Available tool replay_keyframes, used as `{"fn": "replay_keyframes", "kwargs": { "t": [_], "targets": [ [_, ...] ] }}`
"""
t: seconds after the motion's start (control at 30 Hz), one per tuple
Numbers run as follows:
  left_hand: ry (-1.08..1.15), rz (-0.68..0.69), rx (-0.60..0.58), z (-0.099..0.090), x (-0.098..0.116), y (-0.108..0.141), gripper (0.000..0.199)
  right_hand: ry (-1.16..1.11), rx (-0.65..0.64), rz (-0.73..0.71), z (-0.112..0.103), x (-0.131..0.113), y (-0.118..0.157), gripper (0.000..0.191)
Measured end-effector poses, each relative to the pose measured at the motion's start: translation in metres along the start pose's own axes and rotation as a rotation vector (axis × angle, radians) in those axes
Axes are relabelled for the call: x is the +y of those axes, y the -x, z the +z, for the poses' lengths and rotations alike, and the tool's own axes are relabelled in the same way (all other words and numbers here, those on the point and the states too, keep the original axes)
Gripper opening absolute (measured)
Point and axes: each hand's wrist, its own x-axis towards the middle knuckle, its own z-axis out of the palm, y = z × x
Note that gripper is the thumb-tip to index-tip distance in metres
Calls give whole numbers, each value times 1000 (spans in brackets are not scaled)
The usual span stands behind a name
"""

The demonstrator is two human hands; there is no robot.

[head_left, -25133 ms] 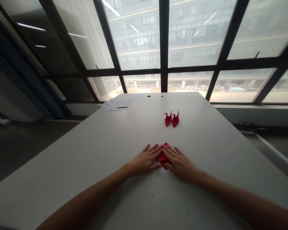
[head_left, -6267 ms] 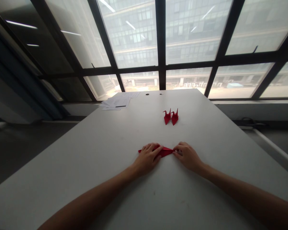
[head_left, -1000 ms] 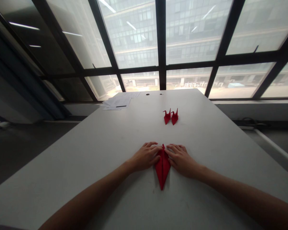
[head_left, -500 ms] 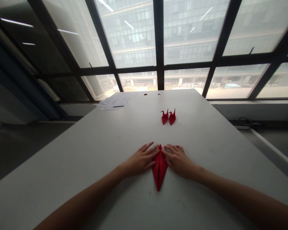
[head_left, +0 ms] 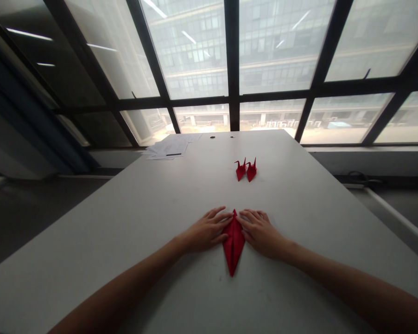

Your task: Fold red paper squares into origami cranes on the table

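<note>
A red folded paper (head_left: 234,246), shaped like a narrow kite with a slit down its middle, lies flat on the white table (head_left: 153,204). My left hand (head_left: 208,230) rests at its left edge, fingers apart, with fingertips and thumb touching the paper. On the right edge lie the fingertips of my right hand (head_left: 261,232), its fingers spread and bent a little. Neither hand is closed around the paper. Farther back stand two red paper cranes, one on the left (head_left: 240,172) and one on the right (head_left: 251,172), side by side.
White paper sheets (head_left: 163,149) lie at the table's far left, with a dark pen-like object (head_left: 174,154) on them. Two small dark spots, the left one round (head_left: 212,137), are near the far edge. Beyond stands a large window with dark frames (head_left: 233,69).
The whole view has shifted very slightly to the right. My left hand's fingers have moved slightly on the paper; otherwise both hands keep their places at its edges.
</note>
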Motion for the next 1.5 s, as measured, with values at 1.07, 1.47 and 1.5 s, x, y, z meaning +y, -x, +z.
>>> {"fn": "replay_keyframes", "kwargs": {
  "t": [1.07,1.47,1.5],
  "targets": [
    [-18,-65,56,3,17,-5,51,6,114,1,-6,19,-6,30],
    [-77,-102,130,2,19,-8,48,-22,98,5,-12,12,-5,32],
    [-69,-99,139,2,17,-8,47,-33,99,-7,-12,13,-5,30]
  ]
}}
